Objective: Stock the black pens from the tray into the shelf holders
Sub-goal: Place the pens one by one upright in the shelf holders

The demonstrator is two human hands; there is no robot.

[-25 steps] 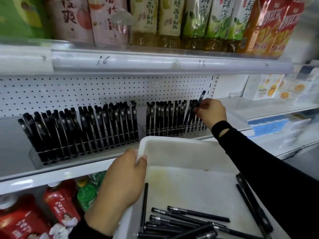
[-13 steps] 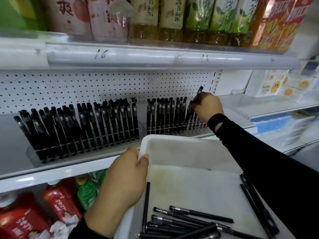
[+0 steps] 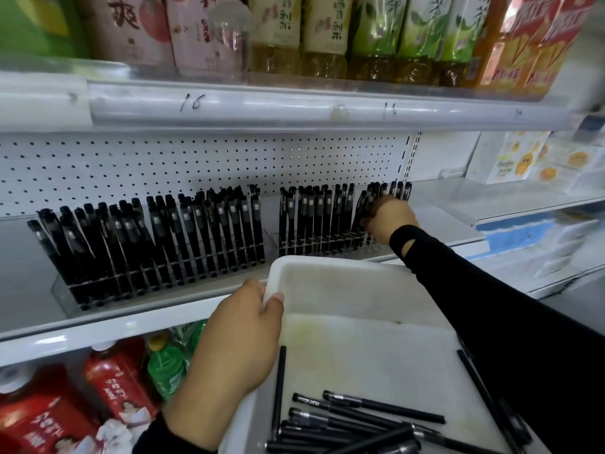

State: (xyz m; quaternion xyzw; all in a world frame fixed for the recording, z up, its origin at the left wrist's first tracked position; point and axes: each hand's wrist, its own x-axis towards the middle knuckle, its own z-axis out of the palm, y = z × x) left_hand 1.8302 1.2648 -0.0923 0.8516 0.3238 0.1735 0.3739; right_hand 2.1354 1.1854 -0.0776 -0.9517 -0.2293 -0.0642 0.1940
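Pen (image 3: 361, 206) apparently pinched by right hand (image 3: 389, 221), at holder (image 3: 314, 250).

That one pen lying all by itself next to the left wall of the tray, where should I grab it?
Pinch the lone pen around the middle of its barrel, from above and slightly from the right. It lies flat along the left wall of the tray, with bare floor on its right, and its near end meets the pile of pens.

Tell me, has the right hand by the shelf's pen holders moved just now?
Yes. The right hand has sunk downward against the right clear plastic pen holder, lowering its black pen into the standing row.
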